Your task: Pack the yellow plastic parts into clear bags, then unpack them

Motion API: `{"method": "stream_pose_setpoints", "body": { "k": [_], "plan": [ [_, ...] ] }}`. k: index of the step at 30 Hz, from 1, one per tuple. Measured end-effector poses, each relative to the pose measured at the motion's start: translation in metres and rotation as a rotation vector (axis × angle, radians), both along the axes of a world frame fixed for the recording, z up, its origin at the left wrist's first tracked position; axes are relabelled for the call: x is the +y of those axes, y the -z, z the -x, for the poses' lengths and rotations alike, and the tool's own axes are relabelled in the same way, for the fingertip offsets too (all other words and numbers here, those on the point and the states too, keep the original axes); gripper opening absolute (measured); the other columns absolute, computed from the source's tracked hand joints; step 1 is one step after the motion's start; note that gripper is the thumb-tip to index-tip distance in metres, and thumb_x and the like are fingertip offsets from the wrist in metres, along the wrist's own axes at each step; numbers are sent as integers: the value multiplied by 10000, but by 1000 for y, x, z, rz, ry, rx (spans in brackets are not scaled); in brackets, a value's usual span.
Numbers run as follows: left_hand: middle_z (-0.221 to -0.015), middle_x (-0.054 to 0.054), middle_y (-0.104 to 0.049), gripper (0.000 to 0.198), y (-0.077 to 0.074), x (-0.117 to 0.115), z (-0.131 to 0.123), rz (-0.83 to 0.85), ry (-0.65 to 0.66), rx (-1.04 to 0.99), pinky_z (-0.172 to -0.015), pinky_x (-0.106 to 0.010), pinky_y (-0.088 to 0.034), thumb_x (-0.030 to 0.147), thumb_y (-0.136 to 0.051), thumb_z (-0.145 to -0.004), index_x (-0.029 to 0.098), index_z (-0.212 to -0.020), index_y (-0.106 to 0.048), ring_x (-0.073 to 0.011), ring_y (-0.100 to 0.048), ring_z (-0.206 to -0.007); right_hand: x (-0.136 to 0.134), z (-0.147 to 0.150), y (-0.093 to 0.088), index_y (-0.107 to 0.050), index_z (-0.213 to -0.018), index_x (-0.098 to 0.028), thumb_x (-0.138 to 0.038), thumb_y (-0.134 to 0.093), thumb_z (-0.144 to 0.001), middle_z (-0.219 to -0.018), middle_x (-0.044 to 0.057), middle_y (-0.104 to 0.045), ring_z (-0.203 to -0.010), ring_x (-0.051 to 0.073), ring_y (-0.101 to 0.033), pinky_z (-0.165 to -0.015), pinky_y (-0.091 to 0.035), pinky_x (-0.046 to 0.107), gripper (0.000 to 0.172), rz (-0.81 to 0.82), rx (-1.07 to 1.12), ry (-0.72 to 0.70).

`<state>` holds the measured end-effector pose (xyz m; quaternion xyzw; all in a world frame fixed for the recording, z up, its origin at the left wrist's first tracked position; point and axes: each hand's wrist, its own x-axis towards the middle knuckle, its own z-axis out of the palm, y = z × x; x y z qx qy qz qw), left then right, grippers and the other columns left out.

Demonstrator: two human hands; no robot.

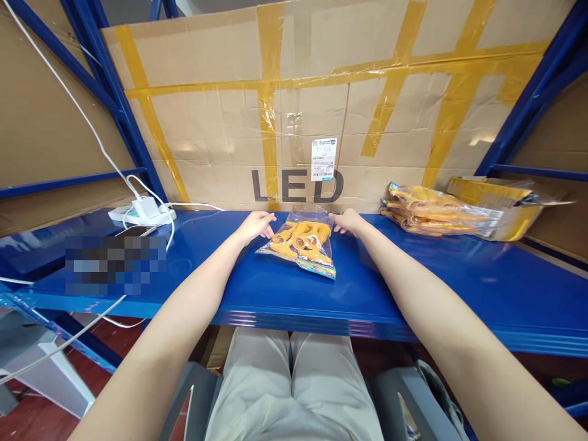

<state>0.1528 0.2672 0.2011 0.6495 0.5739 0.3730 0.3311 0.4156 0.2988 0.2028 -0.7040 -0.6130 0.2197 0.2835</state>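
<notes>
A clear plastic bag (303,240) of orange, tube-like pieces lies flat on the blue shelf top, its colourful printed strip towards me. Just off the bag's left side is my left hand (258,227), fingers apart and holding nothing. At the upper right corner of the bag, my right hand (348,222) has its fingers loosely bent and apart. Its fingertips are at the bag's edge; whether they touch the plastic is hard to see.
Similar bags (427,211) are piled at the right against an opened carton (514,208). On the left are a white power strip (142,212) with cables and a dark, blurred-out object (114,260). A big taped cardboard box (220,135) marked LED stands behind.
</notes>
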Motion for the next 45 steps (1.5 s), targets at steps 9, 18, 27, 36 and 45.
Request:
{"method": "stream_pose_setpoints", "body": {
  "k": [9,18,27,36,45],
  "plan": [
    [-594,-56,-698,285,-1,-4,0,90,65,-86,-544,-239,-459,353,-505,-867,159,-1044,-614,-159,-647,-538,-7,10,5,-577,-706,-104,-131,-721,-754,-488,16,-589,-455,97,-582,-485,-500,190,154,140,602,-89],
    [-890,-77,-726,229,15,11,7,-99,-131,179,-714,-272,-440,374,-602,-764,162,-727,-681,-206,-634,-834,-15,30,6,-552,-608,-116,59,-566,-781,-477,9,-582,-459,75,-563,-519,-505,174,247,103,737,-160],
    [-496,21,-523,230,11,9,8,-11,-303,132,-520,-244,-334,258,-701,-692,179,-540,-548,-125,-472,-524,-18,37,8,-571,-636,-109,19,-542,-819,-509,23,-591,-473,82,-565,-534,-496,189,225,182,848,-258],
    [-520,15,-538,317,13,8,8,36,-308,81,-529,-248,-330,393,-759,-650,168,-535,-567,-126,-464,-546,-17,36,13,-600,-660,-120,9,-606,-794,-538,15,-616,-478,59,-549,-534,-492,155,186,155,852,-316],
    [-613,-18,-638,247,15,15,9,20,-284,0,-628,-263,-408,260,-812,-557,169,-517,-585,-158,-561,-656,-13,33,19,-542,-610,-138,19,-483,-862,-551,27,-607,-525,82,-585,-583,-509,187,303,186,905,-356]
  ]
}}
